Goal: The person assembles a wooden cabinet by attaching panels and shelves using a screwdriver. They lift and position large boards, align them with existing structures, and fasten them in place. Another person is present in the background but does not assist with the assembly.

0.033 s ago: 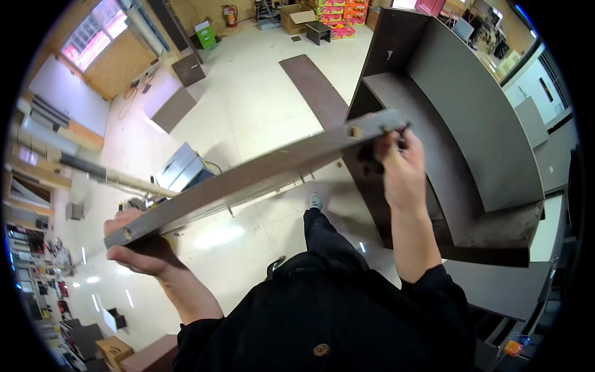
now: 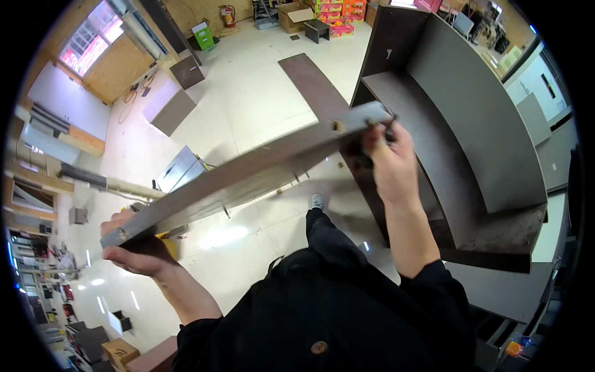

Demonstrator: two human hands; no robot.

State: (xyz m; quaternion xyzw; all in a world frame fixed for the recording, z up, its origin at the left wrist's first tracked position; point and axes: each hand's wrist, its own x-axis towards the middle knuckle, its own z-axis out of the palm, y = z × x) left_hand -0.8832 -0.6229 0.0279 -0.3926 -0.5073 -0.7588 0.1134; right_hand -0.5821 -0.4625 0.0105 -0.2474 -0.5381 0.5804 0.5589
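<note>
A long grey-brown board (image 2: 248, 170) slants across in front of me, its right end higher in view. My left hand (image 2: 145, 254) is closed around its lower left end, thumb under the edge. At the other end my right hand (image 2: 393, 161) grips the board, with a small dark object, blurred, by its fingers. Thin pins stick out along the board's near side, and its edge has a few round holes. Beside my left wrist shows something yellow (image 2: 168, 245), partly hidden; I cannot tell whether it is held.
A large dark cabinet carcass (image 2: 486, 118) stands close on my right. A dark panel (image 2: 313, 87) lies on the floor ahead. Left of it are a grey box-like piece (image 2: 170, 113) and a silvery panel (image 2: 181, 168). Cartons (image 2: 295, 17) stand at the far wall.
The board's right end and my right hand have shifted slightly left and up in view. More of the yellow thing shows beside my left wrist. Both hands keep their grip.
</note>
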